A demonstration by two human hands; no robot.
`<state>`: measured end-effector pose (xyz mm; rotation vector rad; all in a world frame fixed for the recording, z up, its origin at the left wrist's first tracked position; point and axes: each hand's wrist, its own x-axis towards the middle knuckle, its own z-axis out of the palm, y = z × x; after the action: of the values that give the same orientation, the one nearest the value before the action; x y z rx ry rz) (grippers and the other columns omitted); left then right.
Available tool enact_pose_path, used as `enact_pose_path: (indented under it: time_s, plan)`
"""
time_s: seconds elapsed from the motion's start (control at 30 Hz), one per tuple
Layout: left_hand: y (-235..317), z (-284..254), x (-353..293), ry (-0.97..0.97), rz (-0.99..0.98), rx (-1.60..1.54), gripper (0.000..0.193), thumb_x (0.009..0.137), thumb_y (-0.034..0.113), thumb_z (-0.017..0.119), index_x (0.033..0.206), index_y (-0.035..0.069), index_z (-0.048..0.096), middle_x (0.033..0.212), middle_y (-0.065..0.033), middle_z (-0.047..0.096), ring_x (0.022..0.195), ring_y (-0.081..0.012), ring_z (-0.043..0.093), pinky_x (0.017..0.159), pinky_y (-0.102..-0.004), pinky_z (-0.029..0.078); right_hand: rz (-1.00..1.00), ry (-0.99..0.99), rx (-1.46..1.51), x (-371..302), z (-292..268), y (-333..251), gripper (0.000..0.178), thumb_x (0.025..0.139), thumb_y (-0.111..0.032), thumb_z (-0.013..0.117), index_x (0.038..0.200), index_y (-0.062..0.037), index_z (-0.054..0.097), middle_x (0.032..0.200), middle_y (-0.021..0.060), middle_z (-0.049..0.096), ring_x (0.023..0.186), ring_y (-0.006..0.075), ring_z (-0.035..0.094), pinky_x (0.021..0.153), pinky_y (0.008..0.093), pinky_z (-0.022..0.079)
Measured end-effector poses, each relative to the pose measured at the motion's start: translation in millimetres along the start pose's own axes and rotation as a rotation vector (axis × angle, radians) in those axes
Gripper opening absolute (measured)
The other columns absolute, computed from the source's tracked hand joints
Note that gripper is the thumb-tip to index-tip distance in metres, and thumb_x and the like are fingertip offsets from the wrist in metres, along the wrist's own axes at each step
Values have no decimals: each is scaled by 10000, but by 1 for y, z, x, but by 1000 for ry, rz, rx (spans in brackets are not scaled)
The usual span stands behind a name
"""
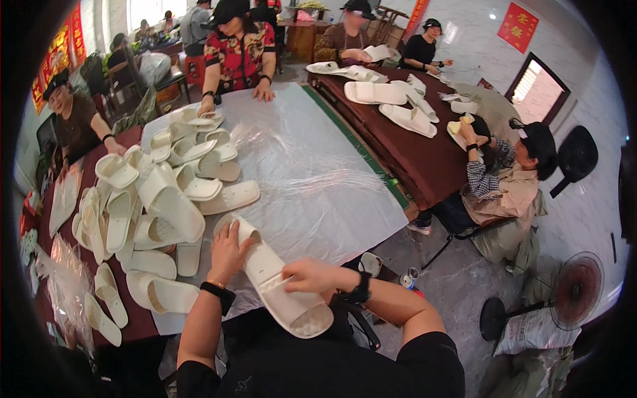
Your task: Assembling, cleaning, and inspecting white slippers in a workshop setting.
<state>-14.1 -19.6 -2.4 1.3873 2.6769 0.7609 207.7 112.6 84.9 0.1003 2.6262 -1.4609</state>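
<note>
A pair of cream slide slippers (264,262) lies end to end in front of me, one band at the far end and the other near my body. My left hand (231,255) grips the far slipper by its left edge. Closed fingers of my right hand (310,274) hold the pair near the middle, where the soles meet; the fingertips are partly hidden. Left of my hands, a big heap of matching slippers (174,199) spreads over the table, with single ones such as a slipper (159,292) beside my left forearm.
Clear plastic sheeting (318,219) covers the table, with thin transparent strands (298,174) on it. Plastic bags (66,292) lie at the left edge. A person (239,53) across the table touches the heap. Another brown table (424,166) holds more slippers. A fan (576,292) stands right.
</note>
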Motion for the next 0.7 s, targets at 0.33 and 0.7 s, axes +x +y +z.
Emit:
enact_pose_path:
  time_s: [0.33, 0.7]
  plan:
    - [-4, -26, -1, -183, 130, -152, 733, 719, 372, 737, 1356, 125, 471, 1373, -179, 464, 1239, -382, 447, 1016, -475, 378, 133, 742, 1237, -17, -21, 32, 242, 948, -111, 542, 1165, -6, 558, 1076, 97, 645, 991, 205, 634, 902, 351, 501]
    - [-7, -6, -14, -34, 141, -194, 697, 721, 370, 761, 1316, 103, 516, 1335, -175, 499, 1204, -365, 468, 1002, -470, 391, 253, 268, 1411, 52, 55, 67, 315, 923, -124, 549, 1235, -81, 537, 1198, 18, 588, 1110, 145, 539, 945, 382, 421]
